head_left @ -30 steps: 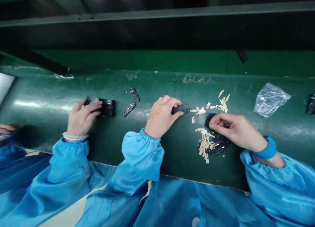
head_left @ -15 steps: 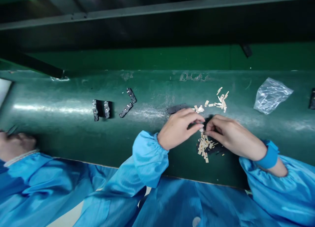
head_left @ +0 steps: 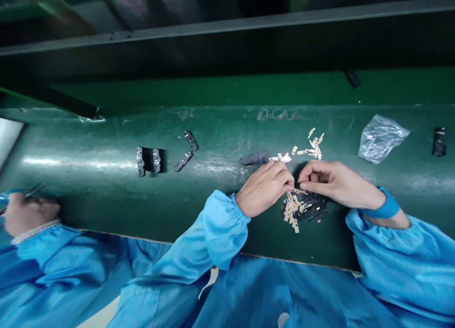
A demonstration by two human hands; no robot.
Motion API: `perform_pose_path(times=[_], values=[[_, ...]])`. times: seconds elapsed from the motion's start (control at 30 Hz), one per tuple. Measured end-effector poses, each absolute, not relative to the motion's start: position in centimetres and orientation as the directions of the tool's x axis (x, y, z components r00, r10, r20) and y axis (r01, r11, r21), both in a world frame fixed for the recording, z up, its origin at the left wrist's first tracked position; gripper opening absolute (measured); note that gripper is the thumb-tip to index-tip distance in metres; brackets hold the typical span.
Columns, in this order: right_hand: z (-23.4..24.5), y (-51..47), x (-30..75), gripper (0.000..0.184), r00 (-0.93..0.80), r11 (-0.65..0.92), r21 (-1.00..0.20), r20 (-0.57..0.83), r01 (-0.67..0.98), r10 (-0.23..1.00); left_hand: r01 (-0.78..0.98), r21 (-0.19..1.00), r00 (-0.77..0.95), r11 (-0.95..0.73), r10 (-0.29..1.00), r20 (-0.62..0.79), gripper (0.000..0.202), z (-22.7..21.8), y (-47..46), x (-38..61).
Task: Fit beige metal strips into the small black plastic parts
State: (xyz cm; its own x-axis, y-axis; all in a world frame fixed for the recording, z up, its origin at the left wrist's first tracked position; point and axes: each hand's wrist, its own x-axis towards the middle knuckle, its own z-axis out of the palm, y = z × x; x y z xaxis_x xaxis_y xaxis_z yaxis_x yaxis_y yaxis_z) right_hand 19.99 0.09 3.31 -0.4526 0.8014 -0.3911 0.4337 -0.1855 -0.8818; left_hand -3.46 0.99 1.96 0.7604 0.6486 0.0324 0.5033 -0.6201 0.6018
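Observation:
My left hand point(head_left: 265, 188) and my right hand point(head_left: 337, 183) meet above a heap of cream metal strips and small black pieces point(head_left: 302, 209) on the green bench top point(head_left: 227, 133). Their curled fingertips nearly touch, and anything pinched between them is hidden. Just above my left hand lies a dark perforated plastic strip point(head_left: 254, 158), not touching it. More cream metal strips point(head_left: 309, 150) lie scattered beyond my right hand's fingers.
Several black plastic parts point(head_left: 156, 160) lie on the bench to the left. A crumpled clear plastic bag point(head_left: 380, 138) and a black part point(head_left: 439, 141) sit to the right. At far left, a co-worker's hand point(head_left: 30, 214) holds tweezers point(head_left: 33, 191).
My left hand has let go of the dark strip and moved right to the heap. The co-worker's hand has moved left, away from the black parts.

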Motion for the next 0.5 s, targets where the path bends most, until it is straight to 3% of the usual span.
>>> perform_pose_path(times=[0.17, 0.3, 0.5], values=[[3.4, -0.2, 19.3, 0.032, -0.464, -0.212, -0.878, -0.416, 0.429, 0.782, 0.431, 0.745, 0.691, -0.509, 0.717, 0.091, 0.011, 2.2, 1.5, -4.0], [3.3, -0.4, 18.5, 0.033, -0.368, -0.291, -0.898, -0.406, 0.329, 0.836, 0.362, 0.843, 0.593, -0.399, 0.796, 0.122, 0.008, 1.8, 1.7, -3.8], [2.2, -1.1, 17.1, 0.029, -0.149, -0.235, -0.951, -0.266, 0.199, 0.952, 0.343, 0.846, 0.362, -0.409, 0.888, 0.283, 0.007, 1.0, 1.3, -2.8]])
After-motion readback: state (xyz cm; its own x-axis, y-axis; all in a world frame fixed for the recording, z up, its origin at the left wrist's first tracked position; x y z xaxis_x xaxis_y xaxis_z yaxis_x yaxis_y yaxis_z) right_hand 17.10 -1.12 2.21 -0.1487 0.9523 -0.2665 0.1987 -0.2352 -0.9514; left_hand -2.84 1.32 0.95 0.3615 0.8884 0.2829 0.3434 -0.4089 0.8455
